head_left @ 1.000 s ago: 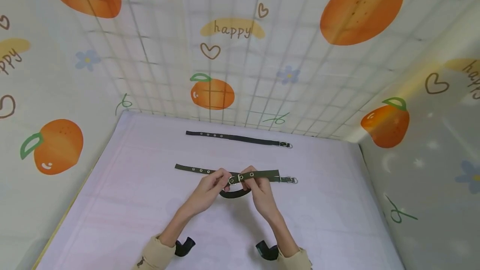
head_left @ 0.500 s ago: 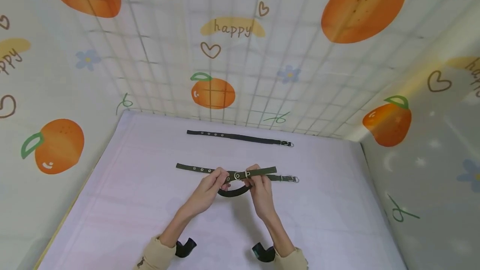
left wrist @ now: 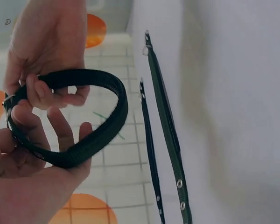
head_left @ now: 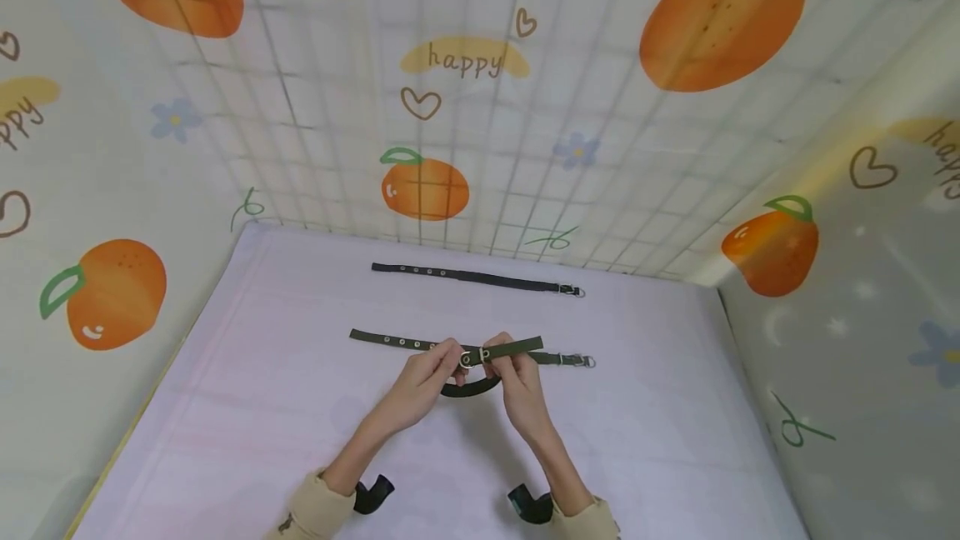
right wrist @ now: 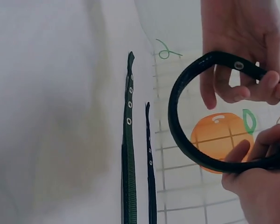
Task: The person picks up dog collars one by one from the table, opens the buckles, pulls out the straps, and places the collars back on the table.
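A dark green collar (head_left: pixel 521 347) with a metal buckle and ring is held up in both hands, bent into a closed loop (left wrist: pixel 116 109). My left hand (head_left: pixel 422 377) pinches it beside the ring (head_left: pixel 466 359). On the other side of the buckle (head_left: pixel 483 352), my right hand (head_left: pixel 523 394) grips the strap, whose free end sticks out to the right past the fingers. An eyelet (right wrist: pixel 239 66) shows on the loop in the right wrist view. Behind the hands a second green collar (head_left: pixel 390 339) lies stretched flat, partly hidden by them.
Farther back, a black collar (head_left: pixel 495 277) with eyelets and a buckle lies straight on the white-covered table (head_left: pixel 645 423). A printed curtain over a wire grid (head_left: pixel 480 132) stands behind the table. Black bent pieces (head_left: pixel 373 494) sit at both cuffs.
The free end of the held strap now reaches less far right than a second ago, and the eyelet right of the buckle is out of sight. Both hands keep their hold; the lying collars stay put.
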Available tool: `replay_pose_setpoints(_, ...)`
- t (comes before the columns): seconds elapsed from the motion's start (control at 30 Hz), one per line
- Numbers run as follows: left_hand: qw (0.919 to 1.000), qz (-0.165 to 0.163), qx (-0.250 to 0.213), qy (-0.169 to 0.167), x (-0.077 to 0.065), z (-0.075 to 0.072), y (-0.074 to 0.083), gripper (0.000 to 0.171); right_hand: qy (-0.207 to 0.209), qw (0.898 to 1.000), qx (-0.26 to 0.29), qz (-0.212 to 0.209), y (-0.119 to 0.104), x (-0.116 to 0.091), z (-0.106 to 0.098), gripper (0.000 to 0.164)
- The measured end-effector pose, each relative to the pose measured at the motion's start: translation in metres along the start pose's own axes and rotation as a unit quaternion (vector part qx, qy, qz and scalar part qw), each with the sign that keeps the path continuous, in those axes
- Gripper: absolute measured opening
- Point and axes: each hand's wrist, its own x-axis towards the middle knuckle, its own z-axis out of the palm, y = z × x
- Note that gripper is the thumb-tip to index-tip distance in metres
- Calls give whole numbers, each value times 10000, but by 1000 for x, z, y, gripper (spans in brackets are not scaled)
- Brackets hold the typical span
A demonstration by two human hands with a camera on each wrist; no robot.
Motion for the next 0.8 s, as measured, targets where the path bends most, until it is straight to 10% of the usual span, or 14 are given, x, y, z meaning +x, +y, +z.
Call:
replay_pose_setpoints(0.57,9990,-367,-218,116,-5,-8,-15,35,583,9876,1372,498,-1,-2,1,31)
replay_pose_setpoints(0.8,9988,-301,-364,-115,-8,-13,-19,33,401,9910,1159,540,-2,-1,-8,26)
